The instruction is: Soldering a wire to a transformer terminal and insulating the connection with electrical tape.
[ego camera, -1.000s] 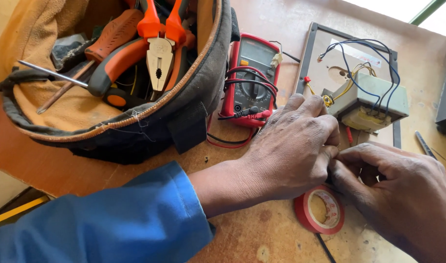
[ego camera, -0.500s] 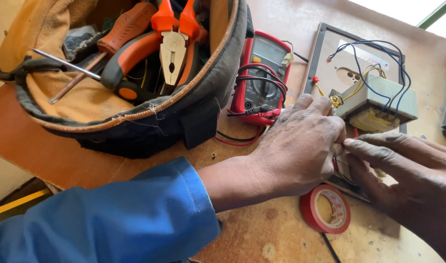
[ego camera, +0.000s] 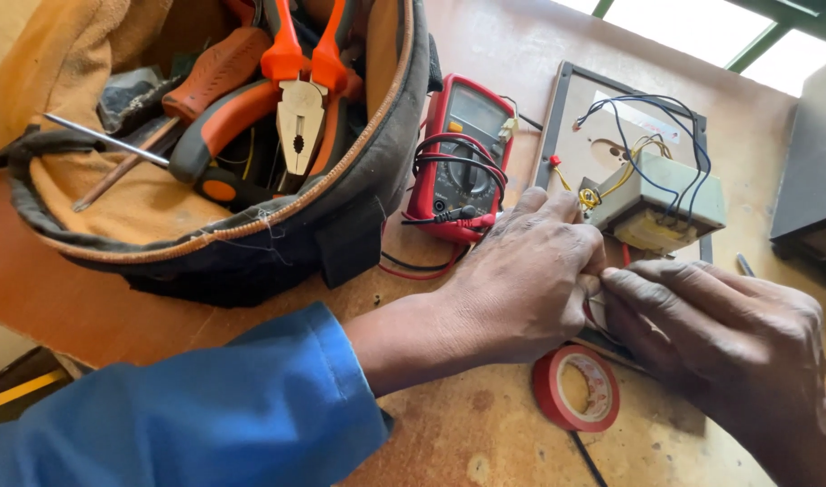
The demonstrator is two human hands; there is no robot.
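My left hand point(ego camera: 519, 280), in a blue sleeve, lies curled on the wooden bench with its fingertips pressed to the near edge of a flat framed panel point(ego camera: 557, 117). My right hand point(ego camera: 729, 334) meets it from the right, fingers bent over the same spot. Whatever sits between the fingertips is hidden; only a bit of red wire shows. A small boxy transformer point(ego camera: 670, 203) with blue, yellow and black wires stands on the panel just beyond both hands. A roll of red tape point(ego camera: 575, 390) lies flat below the hands.
A red multimeter point(ego camera: 458, 158) with coiled leads lies left of the panel. An open tool bag point(ego camera: 251, 243) at the far left holds orange-handled pliers point(ego camera: 296, 108) and screwdrivers. A dark box point(ego camera: 814, 171) stands at the right edge.
The view has shifted, so the bag and meter sit further right in the frame. My right hand has slid in closer to my left hand, fingers now curled at the panel's edge.
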